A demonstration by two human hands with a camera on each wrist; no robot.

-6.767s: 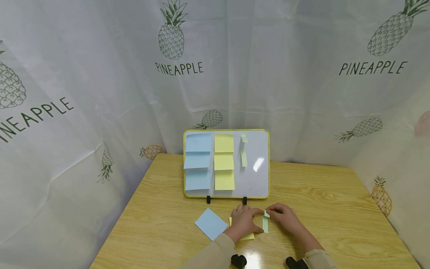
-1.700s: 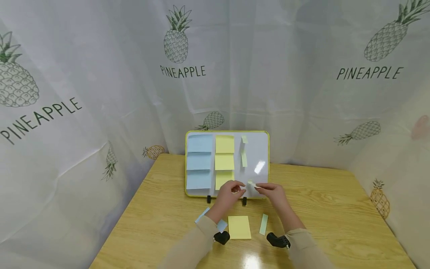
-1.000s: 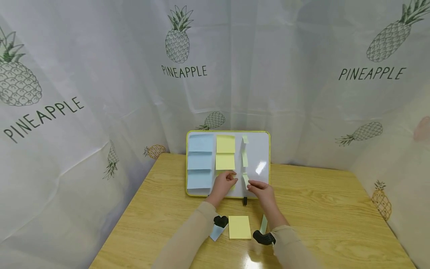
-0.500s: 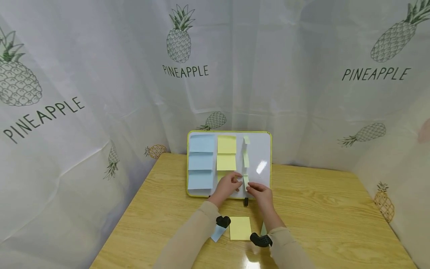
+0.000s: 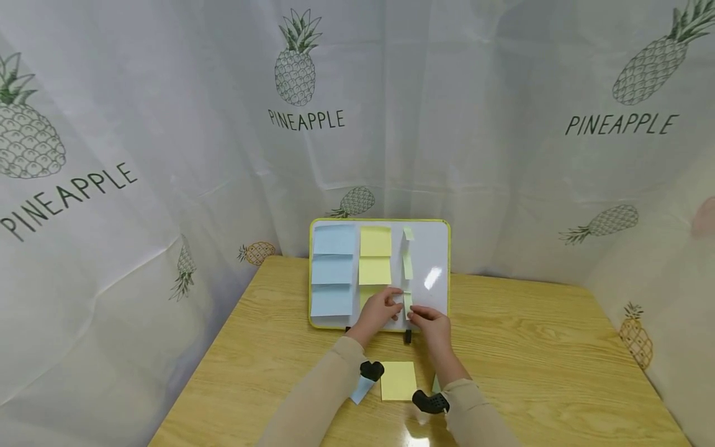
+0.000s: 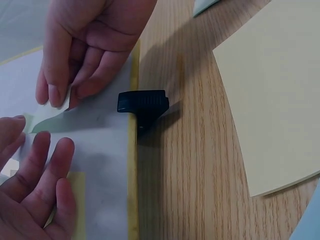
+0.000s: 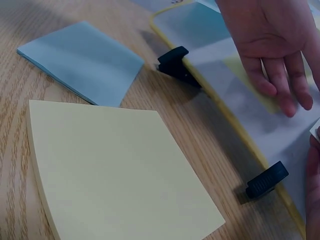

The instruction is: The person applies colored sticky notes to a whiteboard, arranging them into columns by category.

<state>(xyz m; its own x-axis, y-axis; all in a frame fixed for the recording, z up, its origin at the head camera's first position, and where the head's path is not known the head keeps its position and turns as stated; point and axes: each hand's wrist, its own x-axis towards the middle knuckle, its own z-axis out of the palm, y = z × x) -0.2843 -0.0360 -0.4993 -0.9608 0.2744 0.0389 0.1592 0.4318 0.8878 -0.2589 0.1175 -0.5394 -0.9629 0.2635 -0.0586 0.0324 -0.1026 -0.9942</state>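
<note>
My right hand (image 5: 432,326) pinches the lower end of a narrow pale-green sticky note (image 5: 408,304) low on the whiteboard (image 5: 430,248). In the left wrist view that note (image 6: 52,114) bends away from the board between the right thumb and fingers. My left hand (image 5: 380,310) is at the note's upper end, its index fingertip touching or nearly touching it. The other left fingers are loosely bent, as the right wrist view shows of the left hand (image 7: 275,45). Two more green strips (image 5: 407,266) hang above in the same column. The left hand partly covers the lowest yellow note (image 5: 368,293).
Blue notes (image 5: 332,269) fill the board's left column. Black feet (image 5: 408,336) support the board on the wooden table (image 5: 530,335). In front lie a yellow pad (image 5: 398,380), a blue pad (image 7: 82,62) and a partly hidden green pad (image 5: 436,385). A pineapple-print curtain (image 5: 447,143) hangs behind.
Both hands moved from the green pad up to the board, the right carrying a strip now lined up under the other two. Over the last half second the hands have barely moved.
</note>
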